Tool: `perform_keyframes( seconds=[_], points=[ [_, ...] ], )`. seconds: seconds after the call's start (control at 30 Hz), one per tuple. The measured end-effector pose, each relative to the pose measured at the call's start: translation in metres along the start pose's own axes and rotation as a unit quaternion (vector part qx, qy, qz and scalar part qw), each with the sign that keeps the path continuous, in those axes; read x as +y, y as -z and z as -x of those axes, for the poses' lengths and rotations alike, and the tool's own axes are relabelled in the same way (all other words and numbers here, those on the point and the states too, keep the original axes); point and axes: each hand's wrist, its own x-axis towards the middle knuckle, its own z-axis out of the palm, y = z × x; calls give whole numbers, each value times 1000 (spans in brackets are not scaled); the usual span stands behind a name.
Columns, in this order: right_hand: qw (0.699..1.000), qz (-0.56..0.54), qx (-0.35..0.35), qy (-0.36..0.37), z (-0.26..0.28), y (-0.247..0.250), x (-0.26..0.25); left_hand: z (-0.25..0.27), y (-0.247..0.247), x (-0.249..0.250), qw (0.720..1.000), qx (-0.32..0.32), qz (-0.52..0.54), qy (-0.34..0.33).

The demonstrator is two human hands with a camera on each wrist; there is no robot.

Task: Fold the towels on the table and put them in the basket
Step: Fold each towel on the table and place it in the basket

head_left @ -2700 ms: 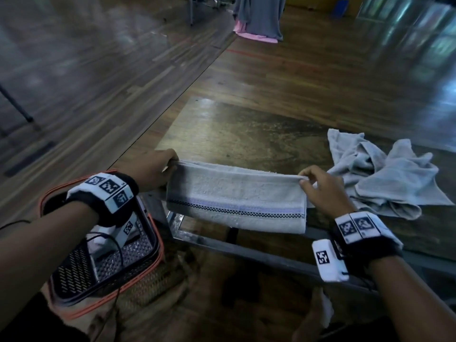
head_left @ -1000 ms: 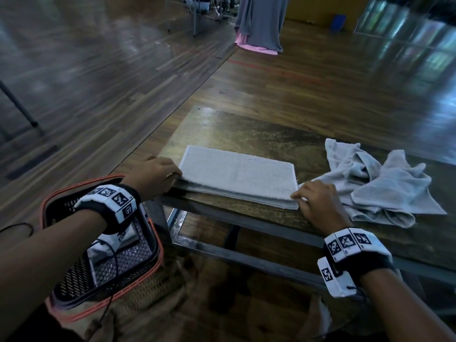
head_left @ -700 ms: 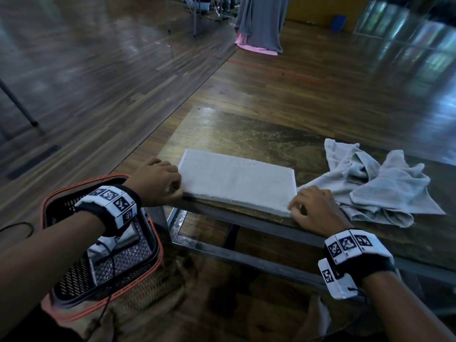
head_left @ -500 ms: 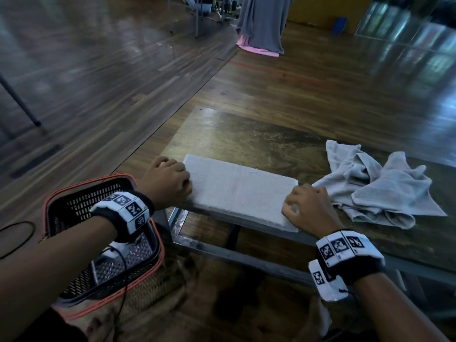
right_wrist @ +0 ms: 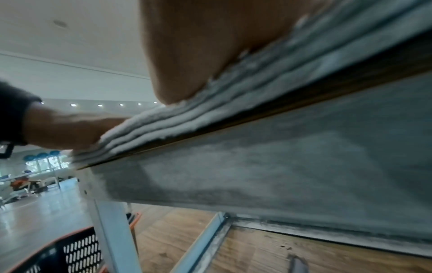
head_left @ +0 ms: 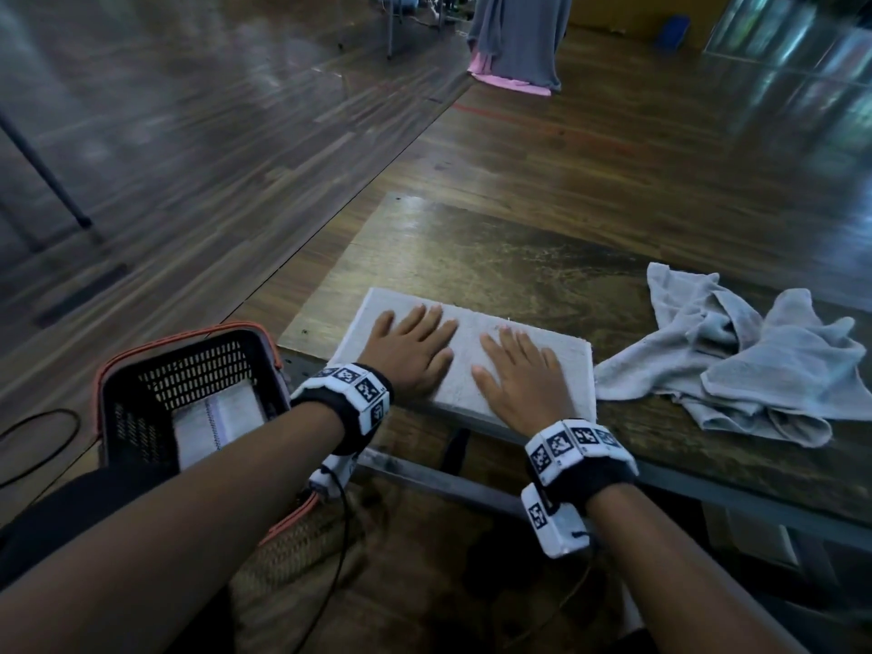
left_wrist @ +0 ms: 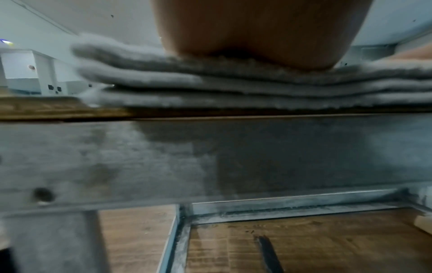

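Observation:
A pale grey folded towel lies flat at the near edge of the wooden table. My left hand and right hand lie side by side on top of it, palms down, fingers straight. The wrist views show its stacked layers under my palms at the table edge. An unfolded crumpled towel lies to the right on the table. A black mesh basket with an orange rim stands on the floor to the left, holding a folded towel.
The table's grey metal frame runs below its edge. A black cable lies on the wooden floor left of the basket. A grey and pink cloth hangs far behind. A dark pole slants at far left.
The towel was held up by its corners, then laid folded on the table. Both hands have moved from its ends onto its top and now lie flat.

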Motion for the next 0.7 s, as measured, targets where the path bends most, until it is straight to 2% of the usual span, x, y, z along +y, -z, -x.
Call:
perform_keyframes(
  seconds=[0.2,0.43,0.6,0.7],
  points=[
    [999,24,-12,-44,33,4,51,14,2,-50,999,-18,-5,49],
    [997,39,-12,-66,64,4,74,48,8,-78,994,-27,0,109],
    [995,65,-6,-77,72,12,74,68,23,-72,990,46,15,131],
    [994,84,37,-64,61,21,58,76,29,-69,973,71,106,194]
  ],
)
